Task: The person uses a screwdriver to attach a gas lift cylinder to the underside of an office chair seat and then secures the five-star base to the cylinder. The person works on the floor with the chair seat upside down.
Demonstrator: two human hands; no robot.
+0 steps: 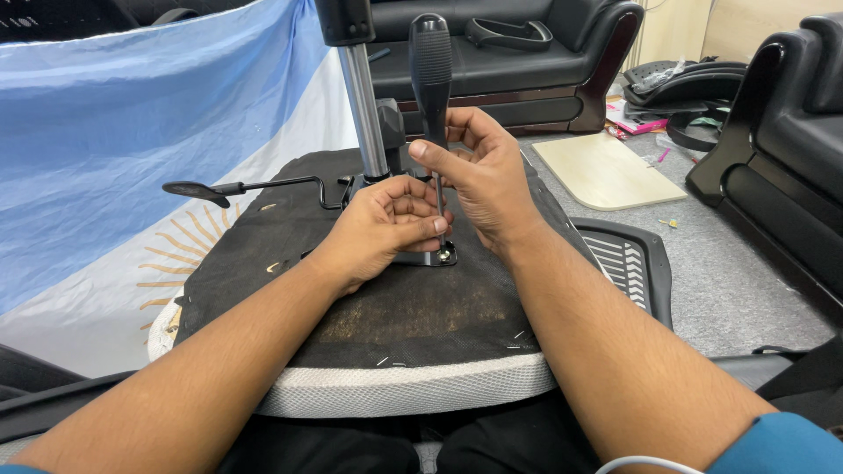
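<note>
Flag cloth point(105, 149): pale blue and white, with a yellow sun emblem, spread at the left beneath the work.
Lever point(255, 187): thin black rod with a flat paddle end, reaching left from the mechanism across the underside.
Seat point(386, 307): upturned chair seat, black fabric stapled over a white mesh edge, lying across the person's lap.
Left hand point(382, 226): fingers curled narrow around the lower shaft, resting on the seat just beside the plate.
Gas column point(364, 110): silver tube standing upright from the mechanism, close behind both hands.
Screwdriver point(430, 70): upright; black handle above, thin shaft running down to the screw.
Screw point(444, 254): silvery head at the corner of the black mounting plate point(421, 258), under the tip.
Right hand point(483, 175): closed on the screwdriver just under the handle.
Technique (judgement): keep the shaft vertical and press down, so the tip stays seated in the head.
Obstruction (judgement): column and lever probably limit wrist room.
Right side: black slatted chair part point(628, 259), pale wooden board point(601, 171) on grey carpet, and black sofas point(527, 53) behind.
</note>
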